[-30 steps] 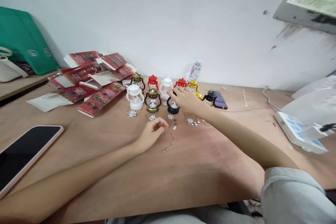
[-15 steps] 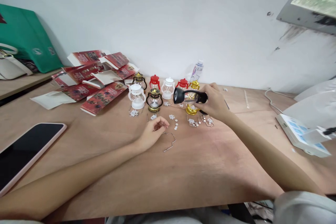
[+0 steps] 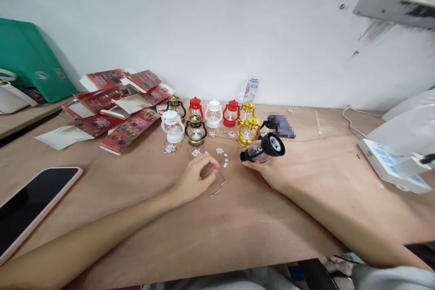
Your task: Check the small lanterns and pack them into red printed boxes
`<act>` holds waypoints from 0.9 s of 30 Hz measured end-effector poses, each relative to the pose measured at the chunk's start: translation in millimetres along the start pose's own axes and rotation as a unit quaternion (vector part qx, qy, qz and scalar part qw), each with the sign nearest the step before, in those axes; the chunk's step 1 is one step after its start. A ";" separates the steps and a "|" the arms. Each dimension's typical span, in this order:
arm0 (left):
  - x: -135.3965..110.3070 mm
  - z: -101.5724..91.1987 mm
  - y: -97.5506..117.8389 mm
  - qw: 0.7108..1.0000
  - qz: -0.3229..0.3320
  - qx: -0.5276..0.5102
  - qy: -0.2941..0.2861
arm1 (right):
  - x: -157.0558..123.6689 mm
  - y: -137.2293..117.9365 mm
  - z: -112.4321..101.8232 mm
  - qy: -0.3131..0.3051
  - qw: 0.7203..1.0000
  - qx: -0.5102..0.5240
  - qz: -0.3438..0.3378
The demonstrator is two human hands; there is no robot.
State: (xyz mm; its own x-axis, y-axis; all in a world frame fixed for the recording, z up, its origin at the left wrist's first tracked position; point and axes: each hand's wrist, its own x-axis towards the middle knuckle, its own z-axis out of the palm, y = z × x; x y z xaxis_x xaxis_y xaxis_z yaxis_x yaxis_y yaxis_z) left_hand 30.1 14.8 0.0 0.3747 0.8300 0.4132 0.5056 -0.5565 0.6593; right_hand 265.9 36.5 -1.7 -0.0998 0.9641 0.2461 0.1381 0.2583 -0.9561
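My right hand (image 3: pixel 268 173) grips a small black lantern (image 3: pixel 260 152) with a clear globe, tilted on its side above the table. Its round base faces up and right, with the underside visible. My left hand (image 3: pixel 200 174) rests on the table, fingers loosely curled, with a gap to the thumb and nothing seen in it. Beside its fingertips lies a bent thin wire piece (image 3: pixel 221 184). Small white pieces (image 3: pixel 226 160) sit between the two hands. Closest to the black lantern stands a gold lantern (image 3: pixel 249 132); a dark bronze lantern (image 3: pixel 196 131) stands beyond my left hand.
Behind are red lanterns (image 3: pixel 231 114), white lanterns (image 3: pixel 214 114) and a plastic bottle (image 3: pixel 251 88). Flattened red boxes (image 3: pixel 131 129) pile up at left, near a phone (image 3: pixel 34 208). A blurred dark item (image 3: pixel 280 126) lies behind my right hand; a power strip (image 3: pixel 387 167) is at right.
My right hand has come down and nearer with the black lantern, turning its base up and right. The gold lantern behind is now uncovered. My left hand has barely moved.
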 end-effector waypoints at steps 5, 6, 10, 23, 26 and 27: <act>-11.2 1.7 11.2 0.962 0.166 0.159 -0.150 | -25.3 -7.0 10.9 -0.106 0.993 0.003 -0.056; -12.8 2.4 11.7 0.953 0.187 0.172 -0.165 | -30.7 -7.2 13.3 -0.140 0.987 0.008 -0.077; -13.9 3.2 8.7 0.937 0.239 0.177 -0.181 | -44.2 -7.2 20.0 -0.195 0.967 -0.026 -0.160; -13.7 3.4 1.7 0.928 0.276 0.203 -0.147 | -43.1 -8.6 25.3 -0.209 0.973 0.045 -0.085; -13.6 3.9 2.9 0.929 0.292 0.194 -0.121 | -43.4 -12.3 27.0 -0.210 0.974 0.061 -0.053; -13.8 4.2 3.2 0.929 0.296 0.193 -0.112 | -43.3 -13.0 27.6 -0.207 0.975 0.063 -0.042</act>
State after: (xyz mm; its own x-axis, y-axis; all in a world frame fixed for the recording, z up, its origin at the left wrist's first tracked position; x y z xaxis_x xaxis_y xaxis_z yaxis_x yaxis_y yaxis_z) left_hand 29.8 1.3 -6.3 0.8065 0.3688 0.4621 0.3836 -0.9211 0.0656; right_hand 241.3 -10.3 -4.3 -0.4988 0.8258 0.2634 -0.0070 0.3000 -0.9539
